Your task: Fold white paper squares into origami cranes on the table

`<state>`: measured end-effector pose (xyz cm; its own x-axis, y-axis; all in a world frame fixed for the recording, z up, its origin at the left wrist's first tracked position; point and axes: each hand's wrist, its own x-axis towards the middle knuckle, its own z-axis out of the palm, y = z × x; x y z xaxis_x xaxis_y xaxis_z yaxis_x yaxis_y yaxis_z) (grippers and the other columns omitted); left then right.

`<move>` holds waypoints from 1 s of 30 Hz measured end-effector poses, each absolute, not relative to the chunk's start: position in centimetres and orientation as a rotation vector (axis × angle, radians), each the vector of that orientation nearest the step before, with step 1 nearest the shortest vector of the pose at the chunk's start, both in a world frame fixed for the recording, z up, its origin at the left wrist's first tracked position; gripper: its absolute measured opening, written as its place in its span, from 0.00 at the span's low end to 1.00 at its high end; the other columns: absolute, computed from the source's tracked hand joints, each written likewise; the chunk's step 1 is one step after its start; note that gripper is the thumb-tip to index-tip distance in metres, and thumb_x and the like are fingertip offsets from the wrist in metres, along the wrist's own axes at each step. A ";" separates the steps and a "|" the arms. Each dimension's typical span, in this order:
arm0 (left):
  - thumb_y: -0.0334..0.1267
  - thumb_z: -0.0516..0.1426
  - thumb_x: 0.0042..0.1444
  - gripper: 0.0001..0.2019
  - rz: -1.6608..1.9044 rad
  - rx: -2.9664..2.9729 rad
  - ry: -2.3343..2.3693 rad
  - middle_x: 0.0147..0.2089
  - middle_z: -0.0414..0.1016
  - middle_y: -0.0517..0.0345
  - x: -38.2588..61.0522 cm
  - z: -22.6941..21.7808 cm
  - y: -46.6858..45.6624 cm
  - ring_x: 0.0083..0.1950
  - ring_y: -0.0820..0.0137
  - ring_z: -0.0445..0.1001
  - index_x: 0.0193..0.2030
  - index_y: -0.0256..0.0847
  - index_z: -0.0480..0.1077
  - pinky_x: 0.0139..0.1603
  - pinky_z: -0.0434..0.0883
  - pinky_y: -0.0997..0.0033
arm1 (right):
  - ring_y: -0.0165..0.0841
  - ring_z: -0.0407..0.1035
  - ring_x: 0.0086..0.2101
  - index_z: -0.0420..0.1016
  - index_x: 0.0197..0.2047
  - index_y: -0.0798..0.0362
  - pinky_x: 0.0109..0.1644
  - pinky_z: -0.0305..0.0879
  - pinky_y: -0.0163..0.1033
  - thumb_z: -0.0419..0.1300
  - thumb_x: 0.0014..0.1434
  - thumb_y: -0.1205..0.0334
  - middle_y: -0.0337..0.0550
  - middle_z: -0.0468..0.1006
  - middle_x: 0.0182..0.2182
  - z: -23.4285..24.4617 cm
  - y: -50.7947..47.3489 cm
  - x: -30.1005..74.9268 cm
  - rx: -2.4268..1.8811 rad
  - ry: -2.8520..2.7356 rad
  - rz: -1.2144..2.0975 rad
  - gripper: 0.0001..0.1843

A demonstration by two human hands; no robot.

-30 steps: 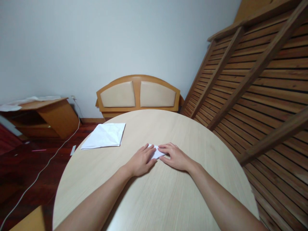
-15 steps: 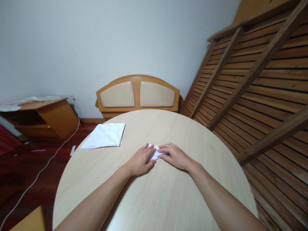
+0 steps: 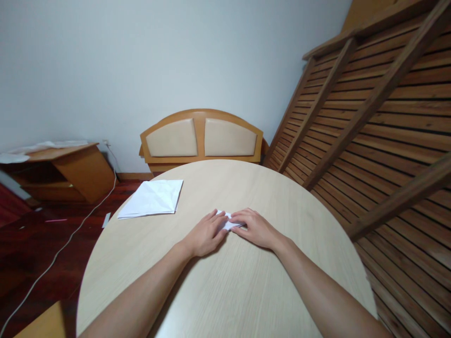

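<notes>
A small folded piece of white paper (image 3: 230, 226) lies on the round pale wooden table (image 3: 225, 286), between my two hands. My left hand (image 3: 207, 233) holds its left side, with the fingers over the top and the thumb at the near edge. On the right side, my right hand (image 3: 254, 227) grips the paper between thumb and bent fingers. Fingers cover both ends of the paper, so only its middle shows. Farther left on the table rests a stack of white paper sheets (image 3: 155, 197) with visible creases.
Beyond the table stands a headboard (image 3: 201, 136) with two cream panels. A slatted wooden frame (image 3: 369, 122) leans along the right. At left are a low wooden cabinet (image 3: 82, 169) and a white cable (image 3: 72, 234) on the dark red floor.
Both thumbs have shifted slightly inward against the paper's near edge, and less of the paper's near part shows. The arms and the stack have stayed in place.
</notes>
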<state>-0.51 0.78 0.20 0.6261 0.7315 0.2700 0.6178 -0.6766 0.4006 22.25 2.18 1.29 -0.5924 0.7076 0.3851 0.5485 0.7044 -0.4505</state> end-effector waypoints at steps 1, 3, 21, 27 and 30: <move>0.42 0.48 0.68 0.21 0.607 2.579 1.099 0.68 0.65 0.46 -0.5 0.2 0.8 0.72 0.58 0.57 0.65 0.41 0.61 0.74 0.52 0.47 | 0.40 0.72 0.50 0.80 0.49 0.46 0.56 0.65 0.47 0.62 0.64 0.56 0.44 0.82 0.48 1.3 2.2 22.2 -0.961 -2.360 0.385 0.12; 0.43 0.49 0.67 0.22 0.609 2.570 1.112 0.69 0.64 0.46 -0.6 0.1 0.8 0.73 0.56 0.56 0.66 0.41 0.61 0.73 0.53 0.45 | 0.40 0.73 0.50 0.80 0.49 0.46 0.56 0.65 0.47 0.62 0.64 0.57 0.44 0.82 0.48 1.2 2.2 22.2 -0.967 -2.350 0.386 0.11; 0.37 0.47 0.67 0.21 0.549 2.617 1.118 0.68 0.65 0.45 -0.3 0.5 0.7 0.72 0.60 0.58 0.65 0.38 0.62 0.75 0.49 0.49 | 0.38 0.73 0.47 0.80 0.47 0.48 0.53 0.65 0.44 0.60 0.66 0.59 0.43 0.82 0.46 1.0 2.3 22.0 -0.980 -2.346 0.368 0.10; 0.37 0.48 0.67 0.21 0.547 2.616 1.139 0.69 0.64 0.46 -0.5 0.0 0.9 0.73 0.58 0.56 0.66 0.39 0.62 0.74 0.51 0.46 | 0.40 0.72 0.49 0.80 0.48 0.47 0.55 0.65 0.46 0.64 0.61 0.59 0.44 0.82 0.47 0.9 2.3 22.1 -0.950 -2.355 0.349 0.11; 0.36 0.47 0.68 0.21 0.538 2.636 1.144 0.69 0.64 0.47 -0.5 -0.1 1.0 0.73 0.58 0.56 0.66 0.39 0.61 0.75 0.51 0.47 | 0.40 0.72 0.49 0.80 0.48 0.46 0.56 0.65 0.46 0.65 0.59 0.62 0.43 0.81 0.47 0.9 2.3 22.1 -0.931 -2.364 0.337 0.13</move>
